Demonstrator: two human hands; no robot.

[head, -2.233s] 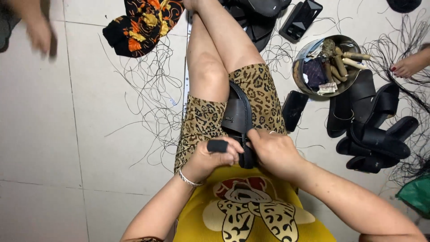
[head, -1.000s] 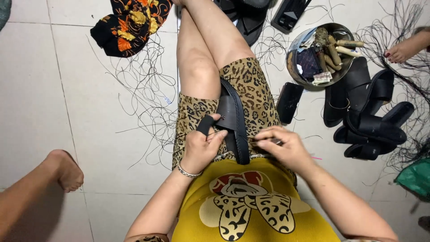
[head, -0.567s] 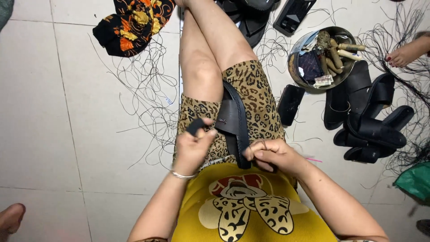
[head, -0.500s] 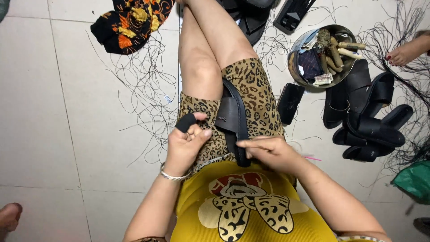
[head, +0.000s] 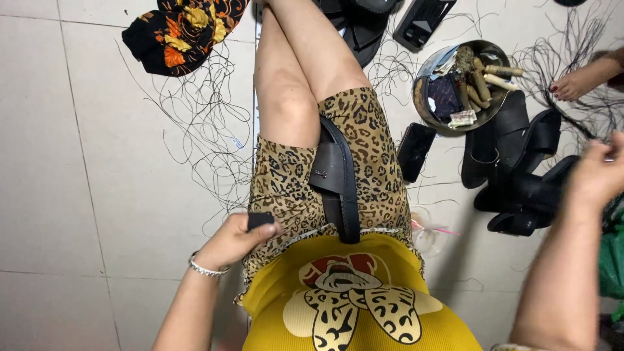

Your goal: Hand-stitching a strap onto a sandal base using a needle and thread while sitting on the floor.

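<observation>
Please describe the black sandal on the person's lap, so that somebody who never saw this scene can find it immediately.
Start at the leopard-print shorts in the middle. A black sandal lies along the lap between the thighs, its wide strap facing up. Unlike the black sandals piled on the floor to the right, it is the only one resting on the person.

Yellow top (head: 364,312), leopard-print shorts (head: 370,149), silver bracelet (head: 205,268)

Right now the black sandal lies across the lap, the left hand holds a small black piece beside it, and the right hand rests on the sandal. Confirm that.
Not quite. The head view shows the right hand raised out to the side, clear of the black sandal, over the pile of black sandals on the floor. The rest stands: the sandal lies across the lap and the left hand holds a small black piece beside it.
</observation>
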